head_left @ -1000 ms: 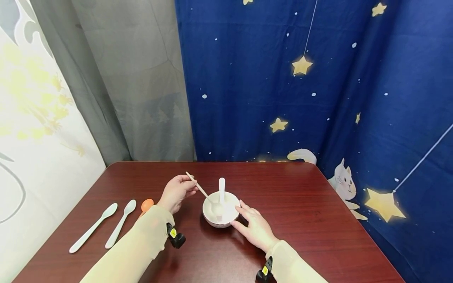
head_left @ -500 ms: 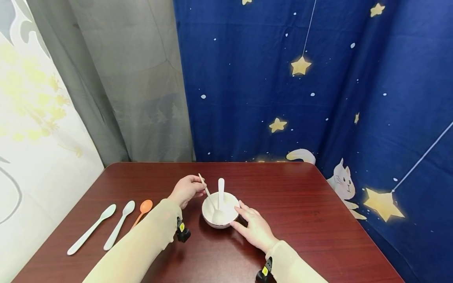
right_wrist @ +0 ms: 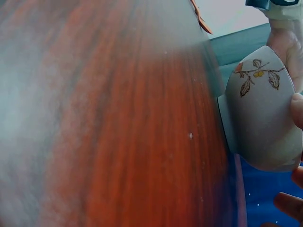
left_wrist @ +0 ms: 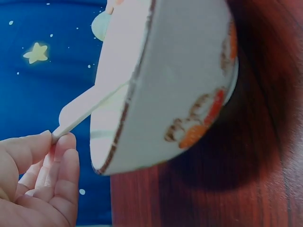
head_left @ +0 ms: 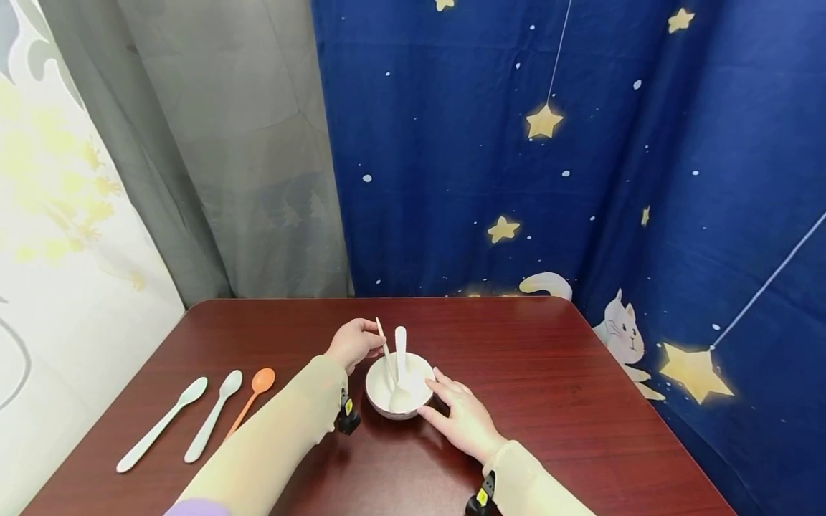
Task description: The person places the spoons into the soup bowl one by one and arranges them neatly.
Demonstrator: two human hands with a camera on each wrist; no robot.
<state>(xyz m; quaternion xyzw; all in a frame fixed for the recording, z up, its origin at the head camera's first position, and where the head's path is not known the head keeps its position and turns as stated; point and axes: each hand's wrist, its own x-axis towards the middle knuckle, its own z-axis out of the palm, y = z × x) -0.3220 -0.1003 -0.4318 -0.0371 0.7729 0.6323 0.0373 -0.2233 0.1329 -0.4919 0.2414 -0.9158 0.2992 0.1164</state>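
Observation:
A white bowl with a brown rim and a painted pattern stands upright on the table. My left hand pinches the handle tip of an off-white spoon between thumb and fingers. That spoon's head lies inside the bowl, its handle slanting over the far left rim. A second white spoon leans in the bowl beside it, handle against the far rim; its head is hard to tell apart. My right hand rests against the bowl's right side, thumb touching the near side and the other fingers spread.
Left of the bowl on the red-brown table lie a pale green spoon, a whitish spoon and an orange spoon, partly behind the left sleeve. A blue star curtain hangs behind the table.
My left hand has moved right, bringing the held spoon's handle nearer the other spoon and more upright. More of the orange spoon shows. My right hand keeps its place at the bowl.

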